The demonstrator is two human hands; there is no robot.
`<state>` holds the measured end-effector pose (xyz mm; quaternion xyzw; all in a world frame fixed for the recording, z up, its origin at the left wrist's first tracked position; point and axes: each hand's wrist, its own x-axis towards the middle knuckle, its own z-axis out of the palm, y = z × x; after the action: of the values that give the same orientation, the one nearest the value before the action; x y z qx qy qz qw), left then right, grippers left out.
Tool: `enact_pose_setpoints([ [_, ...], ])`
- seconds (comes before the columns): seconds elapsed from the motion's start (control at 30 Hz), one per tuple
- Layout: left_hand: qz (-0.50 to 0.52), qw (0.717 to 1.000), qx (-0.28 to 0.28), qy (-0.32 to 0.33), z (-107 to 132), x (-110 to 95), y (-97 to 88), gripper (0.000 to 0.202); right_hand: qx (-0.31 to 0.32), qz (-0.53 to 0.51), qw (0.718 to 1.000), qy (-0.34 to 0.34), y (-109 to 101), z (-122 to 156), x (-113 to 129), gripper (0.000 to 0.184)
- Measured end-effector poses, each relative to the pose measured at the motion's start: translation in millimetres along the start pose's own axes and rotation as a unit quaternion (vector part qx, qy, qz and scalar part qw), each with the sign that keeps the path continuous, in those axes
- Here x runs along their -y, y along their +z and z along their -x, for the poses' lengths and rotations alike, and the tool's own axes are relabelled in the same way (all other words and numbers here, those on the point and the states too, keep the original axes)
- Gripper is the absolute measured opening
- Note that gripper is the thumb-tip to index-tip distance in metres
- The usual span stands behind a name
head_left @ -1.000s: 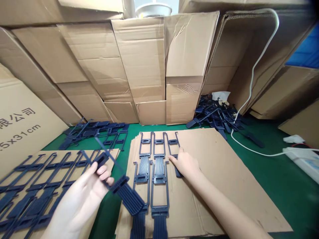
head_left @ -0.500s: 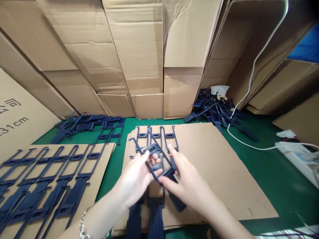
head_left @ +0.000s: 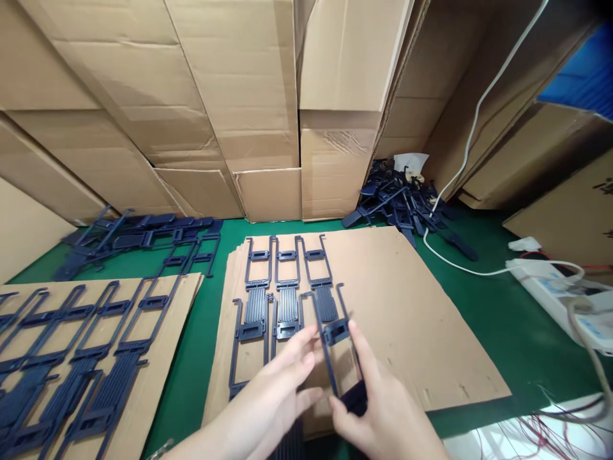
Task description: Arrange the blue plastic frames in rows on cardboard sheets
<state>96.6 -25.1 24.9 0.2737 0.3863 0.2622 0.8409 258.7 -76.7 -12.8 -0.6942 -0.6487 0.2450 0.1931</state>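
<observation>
My right hand (head_left: 387, 402) grips a dark blue plastic frame (head_left: 337, 331) by its lower end, thumb on one side and fingers along the other rail. This frame has two long rails with hooked tips and a slotted crossbar. My left hand (head_left: 282, 383) is at its left rail, thumb and fingers apart; whether the fingertips touch the rail is hard to tell. Beneath lies a cardboard sheet (head_left: 412, 319) with matching frames (head_left: 287, 255) in rows, their ribbed paddles (head_left: 288, 303) pointing toward me. The held frame is over the column at the right, partly covering it.
More frames lie on another cardboard sheet (head_left: 167, 345) at the left. Loose piles of dark blue parts sit at the back left (head_left: 143, 236) and back right (head_left: 397, 198). Cardboard boxes (head_left: 239, 83) wall the back. A white cable (head_left: 472, 140) runs to a power strip (head_left: 546, 300).
The held frame has moved right and down toward the cardboard and is straighter now. My left hand has released its crossbar. The view has shifted somewhat to the right.
</observation>
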Motion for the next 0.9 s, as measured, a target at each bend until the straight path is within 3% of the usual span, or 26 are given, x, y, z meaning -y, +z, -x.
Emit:
enact_pose_setpoints([
  [0.13, -0.062, 0.991, -0.091, 0.082, 17.3, -23.2, -28.0, 0.038, 0.036, 0.144, 0.984, 0.101, -8.3, -9.5, -7.7, 0.08],
  [0.27, -0.019, 0.971, -0.163, 0.174, 36.7, -44.9, -55.5, 0.03, 0.06, 0.206, 0.973, 0.085, -1.4, -9.3, -7.9, 0.077],
  [0.37, -0.005, 0.959, -0.19, 0.212, 43.4, -58.3, -63.2, 0.027, 0.083, 0.225, 0.968, 0.077, 3.6, -6.8, -2.6, 0.076],
  [0.63, -0.035, 0.963, -0.18, 0.197, 50.6, -70.6, -64.2, 0.024, 0.115, 0.257, 0.957, 0.072, 10.6, -14.8, 12.0, 0.076],
  [0.9, -0.003, 0.964, -0.223, 0.146, 54.3, -57.7, -93.9, 0.023, 0.117, 0.272, 0.953, 0.068, 15.5, -23.4, 19.2, 0.077],
])
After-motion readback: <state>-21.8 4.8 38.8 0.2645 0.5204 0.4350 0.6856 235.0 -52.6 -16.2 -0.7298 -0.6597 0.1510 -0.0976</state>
